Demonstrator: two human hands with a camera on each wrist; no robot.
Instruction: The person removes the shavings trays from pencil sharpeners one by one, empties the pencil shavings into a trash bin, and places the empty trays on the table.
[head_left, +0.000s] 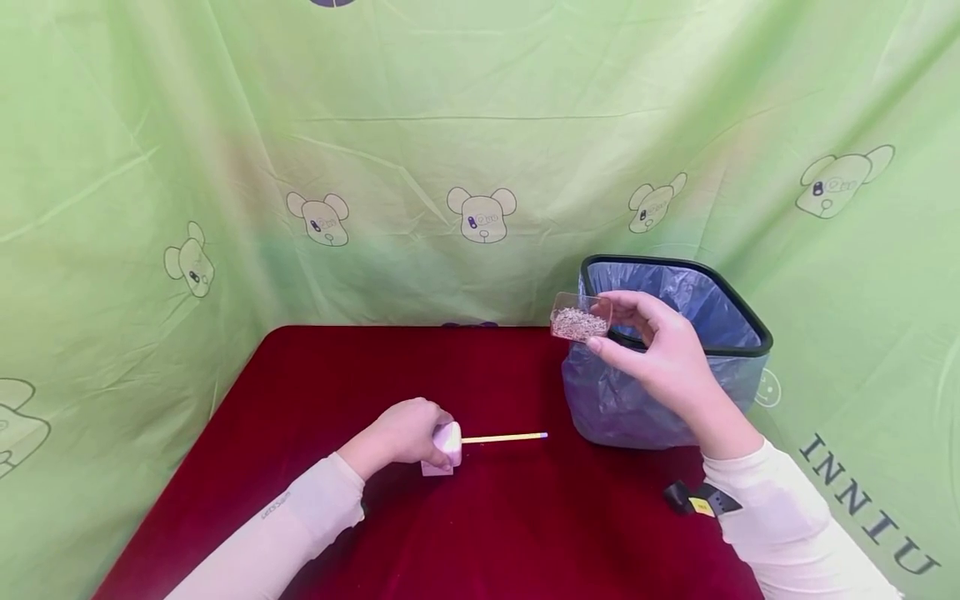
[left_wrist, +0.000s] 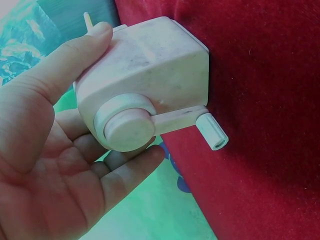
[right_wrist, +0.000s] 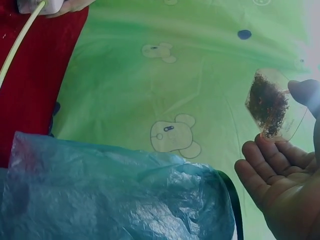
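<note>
My left hand [head_left: 408, 429] grips a pale pink crank pencil sharpener [left_wrist: 150, 60] on the red cloth, thumb on one side and fingers on the other. Its crank handle [left_wrist: 212, 131] faces the wrist camera. From the sharpener's far side a yellow pencil [head_left: 502, 437] sticks out to the right. Up by the bin's near left rim, my right hand [head_left: 660, 350] pinches a clear shavings drawer [right_wrist: 272, 105] between thumb and fingers. Pencil shavings [head_left: 577, 324] lie inside the drawer.
A bin with a black rim [head_left: 750, 325] and a bluish plastic liner [head_left: 622, 408] stands at the table's right. Green printed curtains [head_left: 405, 100] hang behind and beside the red-covered table [head_left: 360, 358]. A black strap [head_left: 701, 502] hangs at the right wrist.
</note>
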